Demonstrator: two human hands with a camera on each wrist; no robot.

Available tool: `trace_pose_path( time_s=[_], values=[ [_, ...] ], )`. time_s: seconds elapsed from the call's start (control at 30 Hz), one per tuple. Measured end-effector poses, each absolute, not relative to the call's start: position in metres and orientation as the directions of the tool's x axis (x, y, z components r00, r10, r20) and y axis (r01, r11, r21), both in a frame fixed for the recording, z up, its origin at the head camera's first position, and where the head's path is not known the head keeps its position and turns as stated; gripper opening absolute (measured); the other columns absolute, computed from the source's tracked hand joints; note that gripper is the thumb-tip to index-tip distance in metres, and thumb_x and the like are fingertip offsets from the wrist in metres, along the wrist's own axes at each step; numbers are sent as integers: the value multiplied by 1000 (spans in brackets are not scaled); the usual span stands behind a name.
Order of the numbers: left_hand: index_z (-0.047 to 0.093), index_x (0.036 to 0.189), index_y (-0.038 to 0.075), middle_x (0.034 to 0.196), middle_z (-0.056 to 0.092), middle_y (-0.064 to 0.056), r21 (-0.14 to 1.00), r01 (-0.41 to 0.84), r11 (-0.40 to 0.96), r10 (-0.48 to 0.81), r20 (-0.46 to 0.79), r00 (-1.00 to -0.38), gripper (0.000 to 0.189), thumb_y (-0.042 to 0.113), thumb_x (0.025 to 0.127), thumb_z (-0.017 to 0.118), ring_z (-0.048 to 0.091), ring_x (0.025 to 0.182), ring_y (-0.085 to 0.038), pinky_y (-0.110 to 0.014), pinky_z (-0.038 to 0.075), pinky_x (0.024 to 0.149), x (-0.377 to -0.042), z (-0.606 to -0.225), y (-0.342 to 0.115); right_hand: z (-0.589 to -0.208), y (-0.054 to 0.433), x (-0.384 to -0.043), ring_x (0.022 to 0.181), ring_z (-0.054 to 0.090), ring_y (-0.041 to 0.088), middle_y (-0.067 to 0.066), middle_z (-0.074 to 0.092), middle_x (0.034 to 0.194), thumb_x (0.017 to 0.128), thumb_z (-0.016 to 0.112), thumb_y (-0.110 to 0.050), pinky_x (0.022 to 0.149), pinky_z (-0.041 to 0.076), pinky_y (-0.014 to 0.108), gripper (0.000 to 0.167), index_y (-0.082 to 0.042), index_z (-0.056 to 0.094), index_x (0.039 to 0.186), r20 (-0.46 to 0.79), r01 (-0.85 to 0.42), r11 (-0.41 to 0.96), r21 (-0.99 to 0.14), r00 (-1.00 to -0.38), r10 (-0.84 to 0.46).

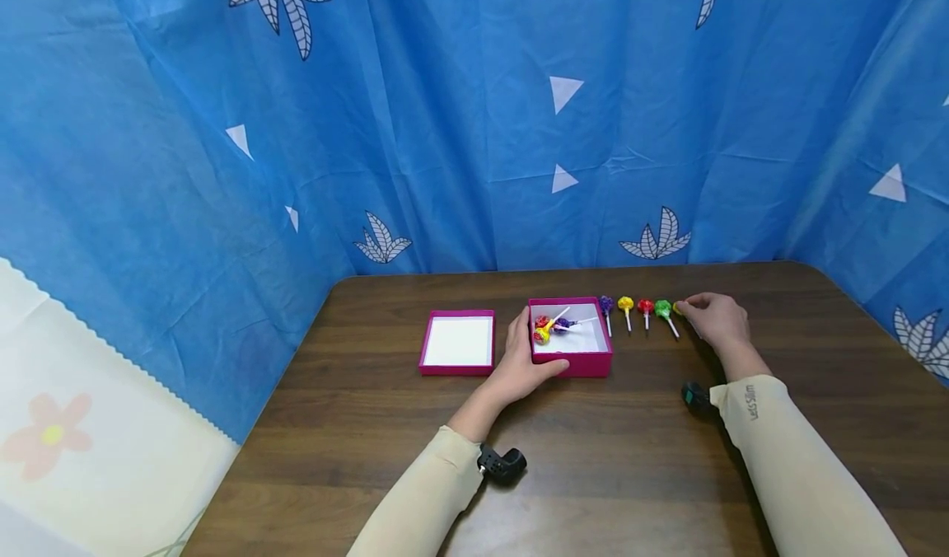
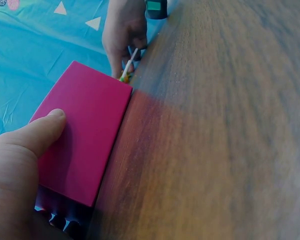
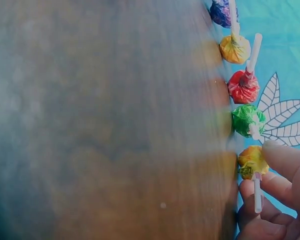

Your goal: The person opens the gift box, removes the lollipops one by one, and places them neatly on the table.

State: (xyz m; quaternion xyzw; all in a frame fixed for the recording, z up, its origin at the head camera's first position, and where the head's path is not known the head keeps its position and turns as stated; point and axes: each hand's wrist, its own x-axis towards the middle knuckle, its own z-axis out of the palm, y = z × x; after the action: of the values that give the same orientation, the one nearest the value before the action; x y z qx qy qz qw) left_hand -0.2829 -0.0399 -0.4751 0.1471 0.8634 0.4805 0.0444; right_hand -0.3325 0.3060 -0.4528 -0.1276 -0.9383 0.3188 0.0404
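My left hand (image 1: 519, 369) grips a magenta box (image 1: 589, 366) by its near left corner, its thumb on the front wall in the left wrist view. Inside the white-lined box lie several lollipops (image 1: 544, 332) with red, yellow and purple wrappers. To the right of the box, my right hand (image 1: 717, 323) pinches a yellow-wrapped lollipop (image 3: 253, 161) at the end of a row. Beside it stretch a green lollipop (image 3: 247, 120), a red lollipop (image 3: 244, 87), a yellow lollipop (image 3: 235, 49) and a purple lollipop (image 3: 222, 12), sticks toward me.
A shallow magenta lid (image 1: 457, 369) with a white inside lies left of the box. Everything rests on a brown wooden table (image 1: 593, 475). A blue patterned curtain (image 1: 460, 112) hangs behind the table's far edge.
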Motion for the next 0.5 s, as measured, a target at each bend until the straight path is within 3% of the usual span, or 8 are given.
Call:
trace_pose_path(
  time_s=[0.5],
  values=[
    [-2, 161, 18, 167, 7, -7, 844, 227, 485, 307, 78, -948, 111, 44, 85, 75, 19, 152, -28, -55, 27, 122, -284, -478, -40, -449, 308, -323, 115, 47, 49, 34, 51, 134, 101, 48, -51, 90, 46, 58, 65, 4, 55, 134, 0, 210, 761, -614, -964, 266]
  ],
)
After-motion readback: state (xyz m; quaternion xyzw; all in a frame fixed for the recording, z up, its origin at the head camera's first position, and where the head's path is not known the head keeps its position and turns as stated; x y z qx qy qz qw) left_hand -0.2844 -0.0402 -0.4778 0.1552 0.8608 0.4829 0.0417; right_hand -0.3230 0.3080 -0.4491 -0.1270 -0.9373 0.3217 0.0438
